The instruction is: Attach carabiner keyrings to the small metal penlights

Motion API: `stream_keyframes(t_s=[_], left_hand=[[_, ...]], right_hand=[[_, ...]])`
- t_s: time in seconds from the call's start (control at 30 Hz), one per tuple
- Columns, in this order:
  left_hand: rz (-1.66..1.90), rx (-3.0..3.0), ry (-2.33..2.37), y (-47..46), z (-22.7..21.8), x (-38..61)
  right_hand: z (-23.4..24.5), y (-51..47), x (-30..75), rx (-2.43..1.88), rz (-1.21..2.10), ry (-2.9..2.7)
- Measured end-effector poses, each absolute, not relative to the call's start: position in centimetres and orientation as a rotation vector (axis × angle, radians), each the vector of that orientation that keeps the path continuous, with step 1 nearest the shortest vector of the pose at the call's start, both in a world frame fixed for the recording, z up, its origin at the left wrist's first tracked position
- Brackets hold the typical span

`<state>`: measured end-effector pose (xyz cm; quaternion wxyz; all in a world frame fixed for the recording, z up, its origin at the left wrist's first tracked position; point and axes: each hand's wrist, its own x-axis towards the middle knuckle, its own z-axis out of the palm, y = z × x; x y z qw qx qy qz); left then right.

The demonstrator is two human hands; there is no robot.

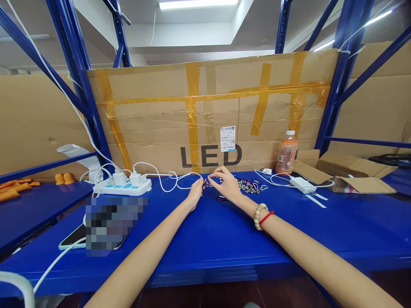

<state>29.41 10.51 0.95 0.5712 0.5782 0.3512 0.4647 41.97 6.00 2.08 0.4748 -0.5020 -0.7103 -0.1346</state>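
Note:
My left hand (195, 194) is closed around a small dark metal piece (204, 184), mostly hidden by the fingers; it resembles a carabiner clip. Close beside it, my right hand (226, 184) has thumb and index finger pinched together near that piece. Whatever is between those fingertips is too small to make out. A pile of small metal clips and rings (249, 185) lies just behind and to the right of my right hand. One dark reddish carabiner (221, 198) rests on the blue tabletop (205, 239) below my right palm. A bluish carabiner (263, 187) sits at the pile's right edge.
Left of my hands stands a white power strip (123, 187) with plugs and loose cables. A phone (73, 238) lies in front of it. To the right are a drink bottle (287, 153), a white adapter (302, 185) and an open cardboard box (353, 169). Cardboard (154, 128) walls the back.

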Motion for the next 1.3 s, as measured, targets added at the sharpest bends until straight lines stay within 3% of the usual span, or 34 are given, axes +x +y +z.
stream_keyframes(t_s=[0.5,0.87,1.17,1.3], left_hand=[[1.08,1.258,0.788,10.5,1.1,29.4],[1.048,1.187,0.701,11.1,1.4,29.0],[1.005,1.272,0.741,11.2,1.1,29.0],[0.987,1.371,0.748,11.0,1.0,28.8]], right_hand=[[1.1,7.0,42.3,-1.214,0.014,-1.805],[0.3,7.1,42.3,-1.677,-0.244,-2.16],[1.0,6.7,42.3,-1.501,-0.31,-2.139],[1.7,6.2,41.8,-1.428,-0.4,-1.878]])
